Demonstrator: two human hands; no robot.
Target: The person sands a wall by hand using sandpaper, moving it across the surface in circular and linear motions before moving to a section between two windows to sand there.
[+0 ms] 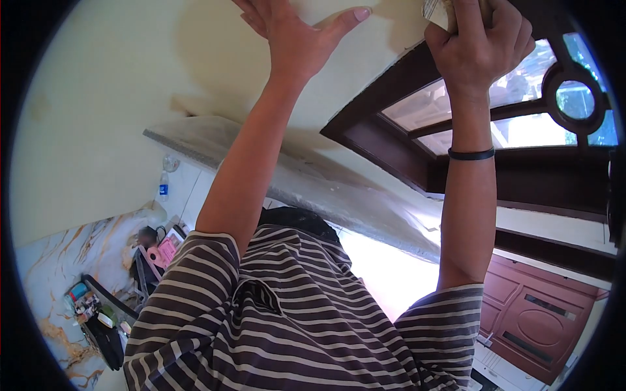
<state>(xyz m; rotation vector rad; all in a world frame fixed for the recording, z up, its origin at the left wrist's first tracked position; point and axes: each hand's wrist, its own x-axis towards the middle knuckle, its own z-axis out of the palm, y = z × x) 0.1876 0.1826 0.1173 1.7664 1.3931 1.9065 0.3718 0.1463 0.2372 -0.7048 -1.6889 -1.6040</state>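
Both arms reach up toward the pale wall (124, 85). My left hand (297, 39) is spread at the top, thumb stretched out to the right, with nothing visible in it; its upper fingers are cut off by the frame edge. My right hand (479, 49) wraps round a light-coloured block (440, 13) at the top right, beside the dark window frame (385, 91). The block's far part is out of frame, so its full shape is hidden. A black band (471, 154) circles my right wrist.
A long plastic-covered panel (313, 176) slants below my arms. A bottle (163, 187) stands at left, above pink items (163, 251) and assorted small things (88, 306) by a marbled surface (49, 260). A reddish panelled door (538, 313) is at lower right.
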